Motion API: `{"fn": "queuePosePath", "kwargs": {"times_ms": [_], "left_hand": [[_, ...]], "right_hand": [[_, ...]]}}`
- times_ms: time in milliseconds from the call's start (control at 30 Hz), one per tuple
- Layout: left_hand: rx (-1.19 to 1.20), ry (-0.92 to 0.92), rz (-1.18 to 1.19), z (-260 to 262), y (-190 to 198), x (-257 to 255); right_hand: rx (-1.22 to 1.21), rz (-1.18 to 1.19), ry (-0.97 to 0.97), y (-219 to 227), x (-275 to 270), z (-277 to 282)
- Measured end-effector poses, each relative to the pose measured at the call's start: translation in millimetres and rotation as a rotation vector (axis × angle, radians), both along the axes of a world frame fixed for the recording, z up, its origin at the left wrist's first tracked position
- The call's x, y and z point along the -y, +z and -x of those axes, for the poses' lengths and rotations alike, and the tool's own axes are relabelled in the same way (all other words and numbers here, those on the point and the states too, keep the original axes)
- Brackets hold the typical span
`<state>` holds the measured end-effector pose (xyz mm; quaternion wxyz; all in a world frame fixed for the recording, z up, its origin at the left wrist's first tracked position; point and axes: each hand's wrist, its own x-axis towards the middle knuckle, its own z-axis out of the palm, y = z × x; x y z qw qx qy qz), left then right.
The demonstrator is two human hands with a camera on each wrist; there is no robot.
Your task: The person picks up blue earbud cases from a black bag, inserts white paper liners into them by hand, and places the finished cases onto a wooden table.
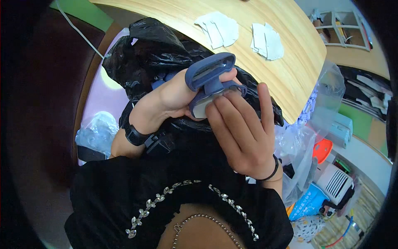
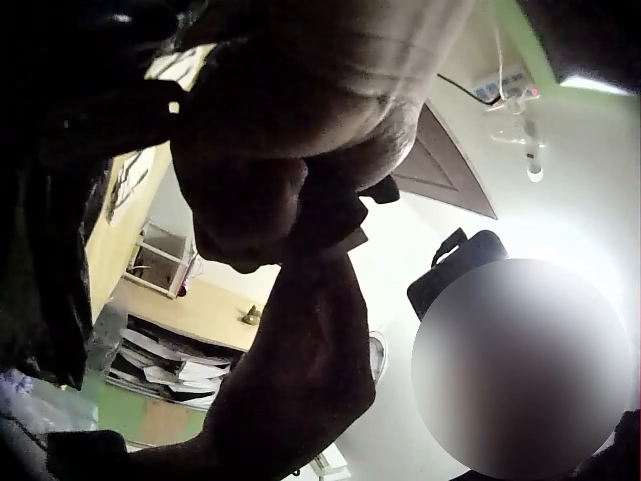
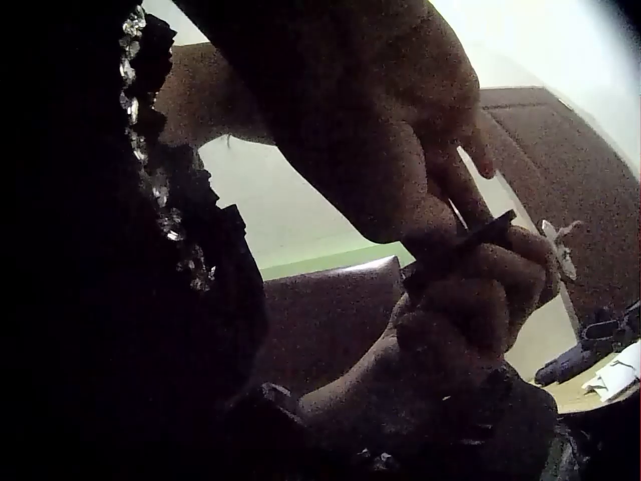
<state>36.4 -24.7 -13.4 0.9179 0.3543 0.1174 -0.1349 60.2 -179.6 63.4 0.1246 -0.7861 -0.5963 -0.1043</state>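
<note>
Both hands (image 1: 207, 108) grip smooth blue plastic clip (image 1: 211, 81).

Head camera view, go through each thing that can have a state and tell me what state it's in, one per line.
blue gadget: held up off the table, gripped from both sides
left hand: fingers curled round the blue gadget
right hand: fingers pressed on the gadget's lower part
black plastic bag: crumpled, under the hands
paper scraps: two loose piles, lying flat on the wooden table
</note>
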Motion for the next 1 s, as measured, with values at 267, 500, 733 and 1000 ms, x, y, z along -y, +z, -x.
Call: {"fn": "queuePosePath", "kwargs": {"times_ms": [267,500,733,1000], "left_hand": [[-0.008,0.061,0.060,-4.7,-5.0,2.7],[-0.012,0.025,0.122,-3.3,-11.7,-3.0],[-0.001,0.082,0.205,1.0,-17.3,-3.0],[-0.002,0.035,0.253,19.2,2.3,-20.0]], "right_hand": [[0.015,0.079,-0.054,-5.7,-3.7,2.9],[-0.079,0.046,-0.035,-15.1,-6.1,-1.0],[-0.236,-0.088,0.019,-24.1,-8.7,-8.0],[0.011,-0.331,-0.099,-33.2,-16.5,0.3]]}}
